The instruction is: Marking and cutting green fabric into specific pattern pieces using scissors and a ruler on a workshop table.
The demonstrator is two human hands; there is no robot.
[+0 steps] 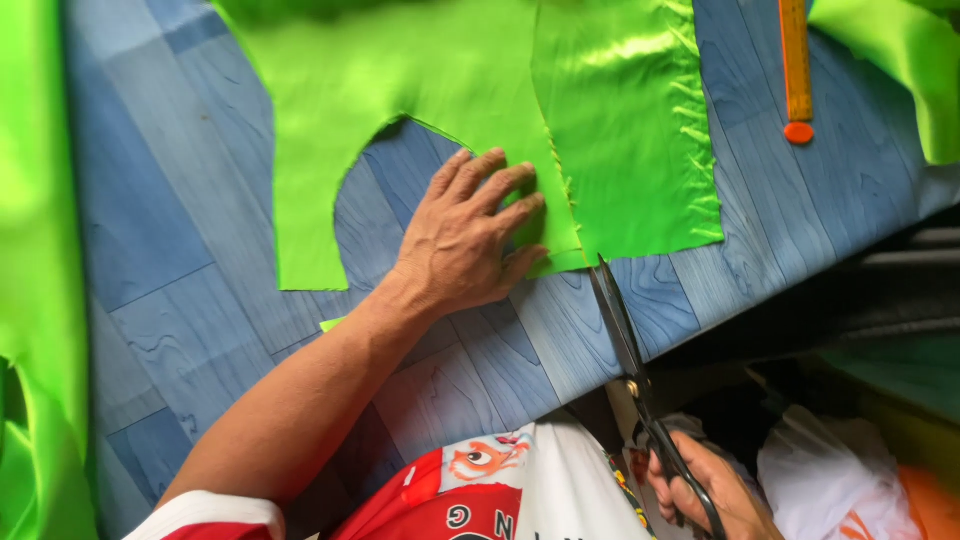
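The bright green satin fabric piece (450, 90) lies flat on the bench (180, 220), which is covered in blue wood-plank-pattern vinyl. The piece reaches from the far edge of the view down to a cut lower edge just ahead of the hands. A curved notch is cut into that edge left of centre, and a shinier folded panel with a frayed side lies to the right.

The left hand (465, 235) rests palm down, fingers spread and pointing away and to the right. Its fingertips press the fabric's lower edge beside the fold line; it grips nothing.

The right hand (705, 490), at the near edge below the bench, is closed through the handles of long black-handled steel scissors (625, 345). The blades look nearly closed. Their long axis runs from the handles up and slightly left, and the tip touches or almost touches the fabric's lower edge, just right of the left hand's fingertips. The fold line continues away from that tip, roughly along the blades.

The left hand is the nearer to the fabric. The fingertips lie close beside the blade tip. An orange ruler (796, 65) lies well apart at far right. More green fabric (35, 250) hangs at left.
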